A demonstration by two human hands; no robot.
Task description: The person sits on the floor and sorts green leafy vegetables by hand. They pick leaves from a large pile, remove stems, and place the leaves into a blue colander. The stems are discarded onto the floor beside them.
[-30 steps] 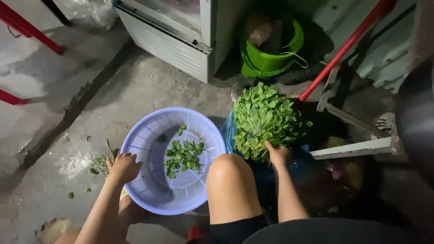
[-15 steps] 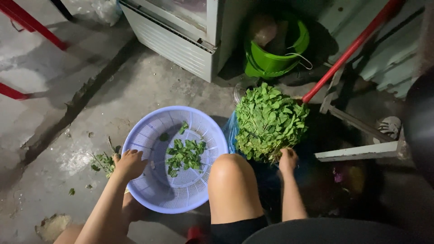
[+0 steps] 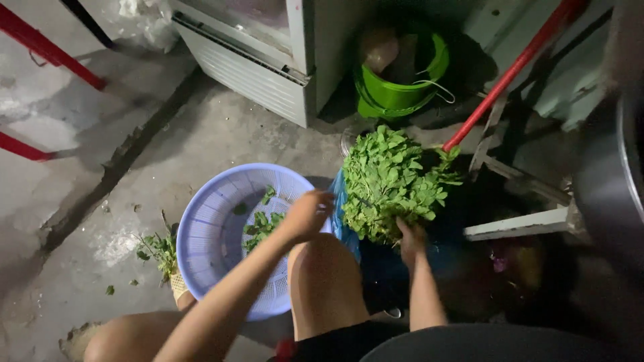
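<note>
Greens between two hands

Scraps (image 3: 159,249) lie on the floor (image 3: 74,201) beside the basket (image 3: 215,231). Left hand (image 3: 307,213) hovers over its right rim, fingers curled, grip unclear. Right hand (image 3: 410,240) clasps the bunch (image 3: 392,177) from below, fingers closed round the stems.

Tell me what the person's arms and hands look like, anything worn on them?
Both forearms are bare, with no sleeves showing. The left hand and right hand wear no gloves. No watch, ring or bracelet is visible, though the light is dim.
</note>
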